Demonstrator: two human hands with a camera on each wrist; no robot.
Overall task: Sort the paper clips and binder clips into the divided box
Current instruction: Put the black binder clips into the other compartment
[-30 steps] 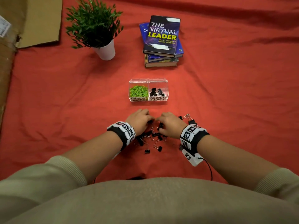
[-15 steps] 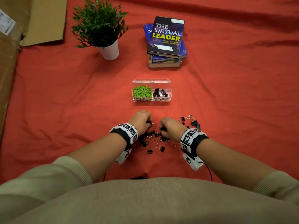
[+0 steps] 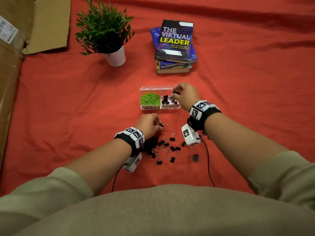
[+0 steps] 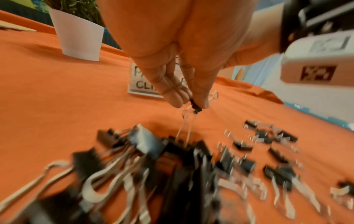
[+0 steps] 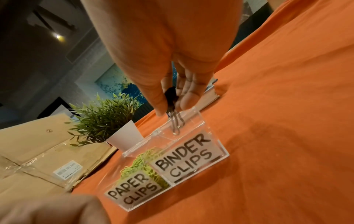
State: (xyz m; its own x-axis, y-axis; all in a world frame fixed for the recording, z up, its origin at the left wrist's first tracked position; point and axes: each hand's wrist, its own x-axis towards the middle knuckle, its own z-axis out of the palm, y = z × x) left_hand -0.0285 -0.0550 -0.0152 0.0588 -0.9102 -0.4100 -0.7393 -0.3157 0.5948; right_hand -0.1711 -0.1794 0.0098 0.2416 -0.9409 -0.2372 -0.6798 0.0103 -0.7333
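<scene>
A clear divided box (image 3: 159, 107) (image 5: 220, 145) sits mid-cloth; its left half, labelled PAPER CLIPS, holds green paper clips (image 3: 150, 99) (image 5: 141, 160), and its right half, labelled BINDER CLIPS, holds black binder clips (image 3: 167, 99). My right hand (image 3: 185, 96) (image 5: 172, 104) pinches a black binder clip (image 3: 176, 92) (image 5: 171, 97) just above the right compartment. My left hand (image 3: 150, 124) (image 4: 189, 103) pinches another binder clip (image 3: 162, 124) (image 4: 196, 108) low over the cloth, in front of the box. Several loose binder clips (image 3: 167, 148) (image 4: 172, 166) lie scattered behind it.
A potted plant (image 3: 105, 33) in a white pot stands back left, a stack of books (image 3: 174, 46) behind the box. Flattened cardboard (image 3: 20, 31) lies along the left edge. Red cloth (image 3: 247, 91) covers the whole surface. Cables trail from both wrist cameras.
My right hand lifted a binder clip out of the pile and carried it forward over the box's right compartment. My left hand picked a clip up and moved slightly forward.
</scene>
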